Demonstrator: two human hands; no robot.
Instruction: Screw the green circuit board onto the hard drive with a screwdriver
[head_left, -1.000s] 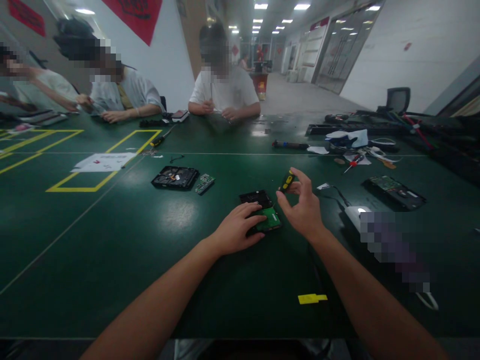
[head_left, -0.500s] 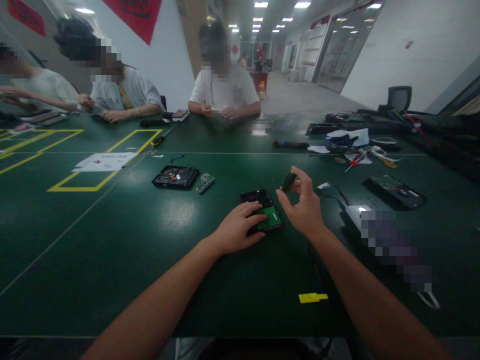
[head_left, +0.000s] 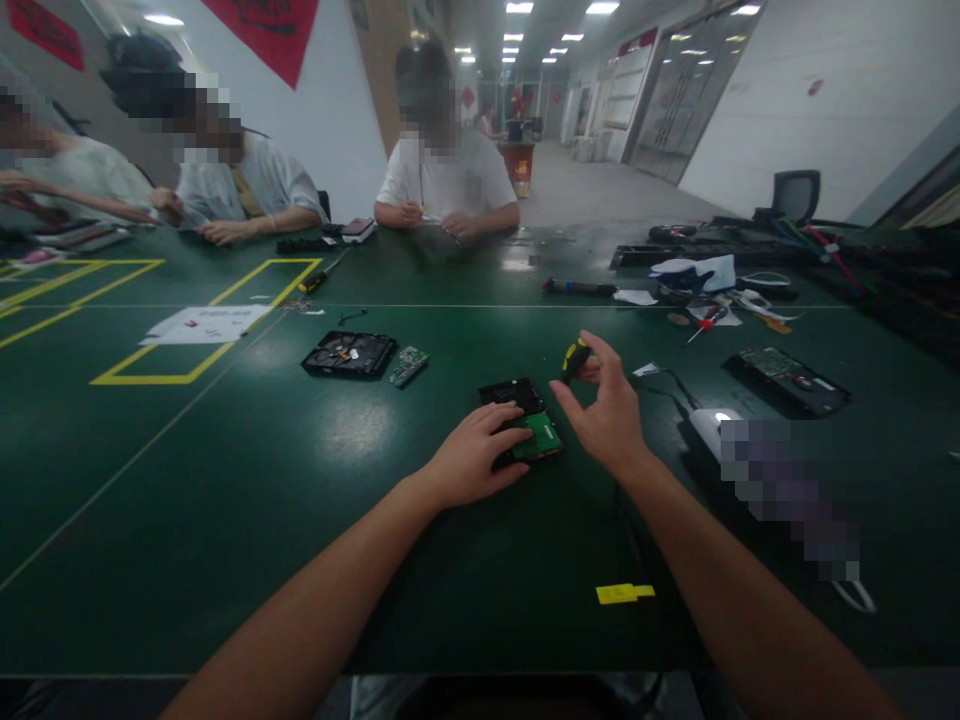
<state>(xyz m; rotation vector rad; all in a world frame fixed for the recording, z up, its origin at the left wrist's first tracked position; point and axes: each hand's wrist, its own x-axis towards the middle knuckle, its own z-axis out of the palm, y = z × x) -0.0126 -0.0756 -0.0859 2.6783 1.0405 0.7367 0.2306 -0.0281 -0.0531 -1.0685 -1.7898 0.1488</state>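
A hard drive with a green circuit board lies on the table in front of me. My left hand holds it down, its fingers across the board and the thumb along the near edge. My right hand, up and to the right of the drive, pinches the black and yellow handle of a screwdriver between thumb and fingers. The screwdriver's shaft and tip cannot be made out. Left of the drive are a second, black hard drive and a loose circuit board.
Another hard drive and a pale device with a cord lie to the right. A yellow tag is near the front edge. Further off are a screwdriver, a paper sheet and cables. Several people sit across the table.
The screwdriver handle has turned in my right hand's fingers, so its yellow patches now show. My left hand and the hard drive have stayed in place.
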